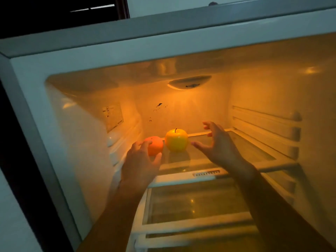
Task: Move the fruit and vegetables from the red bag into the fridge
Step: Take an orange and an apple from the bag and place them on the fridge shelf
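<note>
1. Orange [155, 147]: rests on the top glass shelf [254, 148] of the fridge [72, 57], near the left wall; counts as delivered, or nearly so.
2. Yellow apple [176, 140]: stands stem up on the same shelf, just beside the orange; delivered.
3. Left hand [140, 159]: cups the orange, fingertips on its top, thumb curled under its near side.
4. Right hand [216, 148]: fingers spread and relaxed, just right of the apple and apart from it; holds nothing.
5. Red bag: out of view, so what is left in it cannot be told. Progress judged as early to midway: two fruits in, no vegetables visible inside.
6. Surface: clear glass with a pale front rim; lower shelf [190, 202] of the same kind beneath.
7. Room: dim and bluish outside the cabinet, amber glow within. Lamp housing [189, 82] on the ceiling, label [112, 117] on the left wall, moulded shelf rails [263, 124] on the right wall.
</note>
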`<state>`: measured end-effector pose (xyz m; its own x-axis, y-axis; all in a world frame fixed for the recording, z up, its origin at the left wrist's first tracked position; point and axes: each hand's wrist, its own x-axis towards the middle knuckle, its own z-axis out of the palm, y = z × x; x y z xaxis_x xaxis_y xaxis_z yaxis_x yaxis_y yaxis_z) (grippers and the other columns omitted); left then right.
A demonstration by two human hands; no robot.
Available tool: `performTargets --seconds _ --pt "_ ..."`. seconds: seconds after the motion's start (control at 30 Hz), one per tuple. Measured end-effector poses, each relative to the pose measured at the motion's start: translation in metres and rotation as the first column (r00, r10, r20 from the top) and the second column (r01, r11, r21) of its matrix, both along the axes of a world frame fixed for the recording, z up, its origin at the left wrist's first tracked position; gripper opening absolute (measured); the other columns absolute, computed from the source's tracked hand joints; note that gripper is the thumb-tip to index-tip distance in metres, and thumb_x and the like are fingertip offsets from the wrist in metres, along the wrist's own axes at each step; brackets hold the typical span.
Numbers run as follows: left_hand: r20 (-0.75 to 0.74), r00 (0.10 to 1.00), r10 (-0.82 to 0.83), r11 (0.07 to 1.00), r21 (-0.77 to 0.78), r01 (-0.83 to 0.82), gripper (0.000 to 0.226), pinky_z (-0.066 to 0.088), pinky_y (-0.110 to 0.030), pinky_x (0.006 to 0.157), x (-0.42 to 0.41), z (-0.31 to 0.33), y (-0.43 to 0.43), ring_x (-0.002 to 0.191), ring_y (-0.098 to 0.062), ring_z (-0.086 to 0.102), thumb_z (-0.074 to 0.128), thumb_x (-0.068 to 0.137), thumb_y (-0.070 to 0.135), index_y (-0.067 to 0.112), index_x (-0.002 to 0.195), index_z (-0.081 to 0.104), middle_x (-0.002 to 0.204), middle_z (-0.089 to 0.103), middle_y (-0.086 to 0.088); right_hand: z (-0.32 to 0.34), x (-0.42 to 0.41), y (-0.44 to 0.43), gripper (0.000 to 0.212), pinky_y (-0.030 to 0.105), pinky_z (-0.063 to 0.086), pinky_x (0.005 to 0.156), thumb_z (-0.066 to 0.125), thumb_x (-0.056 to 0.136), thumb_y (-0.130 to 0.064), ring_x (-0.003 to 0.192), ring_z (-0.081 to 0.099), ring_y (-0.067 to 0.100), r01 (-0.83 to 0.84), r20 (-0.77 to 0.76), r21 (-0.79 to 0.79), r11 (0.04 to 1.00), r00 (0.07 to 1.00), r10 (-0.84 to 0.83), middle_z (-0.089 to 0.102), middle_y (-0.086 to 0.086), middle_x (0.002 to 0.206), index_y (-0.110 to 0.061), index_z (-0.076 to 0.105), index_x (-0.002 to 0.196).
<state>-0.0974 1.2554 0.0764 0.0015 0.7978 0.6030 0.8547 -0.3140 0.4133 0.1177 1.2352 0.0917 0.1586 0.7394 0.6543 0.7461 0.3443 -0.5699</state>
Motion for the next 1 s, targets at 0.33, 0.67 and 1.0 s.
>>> performTargets --seconds 0.33,0.67,1.0 --pt "0.076 0.958 -0.277 0.959 0.092 0.269 0.044 0.048 -0.032 0.091 -0.014 -0.043 -0.121 0.110 -0.009 0.052 0.045 0.078 0.061 0.036 0.112 0.056 0.122 0.055 0.011 -0.047 -0.015 -0.115 0.047 0.016 0.049 0.077 0.066 0.078 -0.042 0.097 0.053 0.000 -0.168 0.043 0.018 0.986 0.985 0.167 0.057 -0.013 0.111 -0.026 0.055 0.121" --pt "0.159 0.931 -0.329 0.895 -0.261 0.361 0.041 0.030 -0.018 0.088 -0.047 -0.159 -0.218 0.112 -0.010 0.048 0.048 0.087 0.051 0.024 0.117 0.058 0.119 0.053 0.005 -0.184 -0.061 -0.258 0.048 0.006 0.037 0.079 0.069 0.081 -0.034 0.101 0.050 0.003 -0.078 -0.060 -0.363 0.929 0.996 0.060 0.055 -0.008 0.116 -0.025 0.051 0.125" --pt "0.150 0.899 -0.412 0.791 -0.431 0.435 0.037 0.033 -0.021 0.091 -0.125 -0.185 -0.318 0.114 -0.006 0.045 0.048 0.091 0.043 0.026 0.124 0.053 0.125 0.045 0.012 -0.217 -0.141 -0.385 0.052 0.008 0.037 0.083 0.062 0.085 -0.041 0.107 0.048 -0.001 -0.020 -0.076 -0.574 0.818 0.997 -0.029 0.052 -0.012 0.124 -0.026 0.046 0.132"
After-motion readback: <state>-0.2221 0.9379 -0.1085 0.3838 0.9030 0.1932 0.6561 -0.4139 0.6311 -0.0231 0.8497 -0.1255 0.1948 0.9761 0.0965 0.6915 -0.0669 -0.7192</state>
